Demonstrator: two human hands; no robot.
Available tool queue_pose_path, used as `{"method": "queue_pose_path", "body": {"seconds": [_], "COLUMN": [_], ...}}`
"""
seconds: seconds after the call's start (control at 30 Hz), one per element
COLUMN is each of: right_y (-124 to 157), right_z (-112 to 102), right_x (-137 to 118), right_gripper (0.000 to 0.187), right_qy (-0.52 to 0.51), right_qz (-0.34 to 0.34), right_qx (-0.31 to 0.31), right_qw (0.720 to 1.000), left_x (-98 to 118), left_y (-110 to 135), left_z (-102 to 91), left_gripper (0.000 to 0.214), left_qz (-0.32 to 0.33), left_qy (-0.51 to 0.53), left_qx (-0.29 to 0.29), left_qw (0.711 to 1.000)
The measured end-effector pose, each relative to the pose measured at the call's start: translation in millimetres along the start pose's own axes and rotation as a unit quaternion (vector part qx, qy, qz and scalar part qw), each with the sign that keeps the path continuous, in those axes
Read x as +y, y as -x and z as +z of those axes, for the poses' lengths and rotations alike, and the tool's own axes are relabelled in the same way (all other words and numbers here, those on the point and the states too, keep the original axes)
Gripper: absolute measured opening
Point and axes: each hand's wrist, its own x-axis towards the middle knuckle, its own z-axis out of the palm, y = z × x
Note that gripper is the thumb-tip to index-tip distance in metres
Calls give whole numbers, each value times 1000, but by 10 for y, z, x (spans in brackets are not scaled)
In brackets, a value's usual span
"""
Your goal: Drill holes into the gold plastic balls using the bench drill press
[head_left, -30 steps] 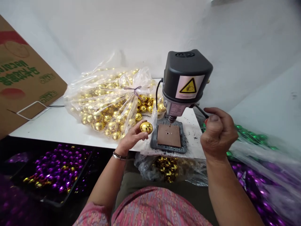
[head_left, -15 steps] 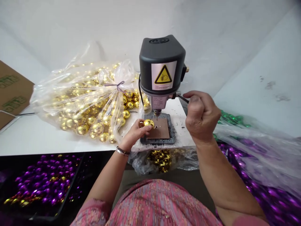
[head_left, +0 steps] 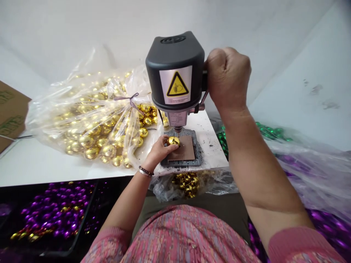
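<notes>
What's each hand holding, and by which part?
Left hand: a gold ball, thumb on its near side, fingers at its left. Right hand: the drill-press lever, by its upper end.

From my remote feed I log a pale back wall (head_left: 115,25), meeting a side wall (head_left: 296,120) along a slanting line. I note grey scuff marks (head_left: 330,105) on the side wall. White surface (head_left: 35,155) stands near the back wall. Light reads soft; I see deep shadow beneath the surface.
</notes>
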Motion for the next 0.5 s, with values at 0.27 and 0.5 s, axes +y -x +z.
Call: {"method": "queue_pose_path", "body": {"seconds": [0.27,0.5], "right_y": [-12,-23], "right_z": [-38,-75], "right_x": [-219,-253], "right_gripper": [40,43], "right_qy": [51,80], "right_qz": [102,106], "right_qx": [-31,-66], "right_qw": [993,989], "left_x": [236,193], "left_y": [51,-1], "left_z": [36,153], "left_gripper": [58,68], "left_qz": [22,72], "left_qy": [-130,-169], "left_qx": [-32,-56], "left_qw": [991,981]}}
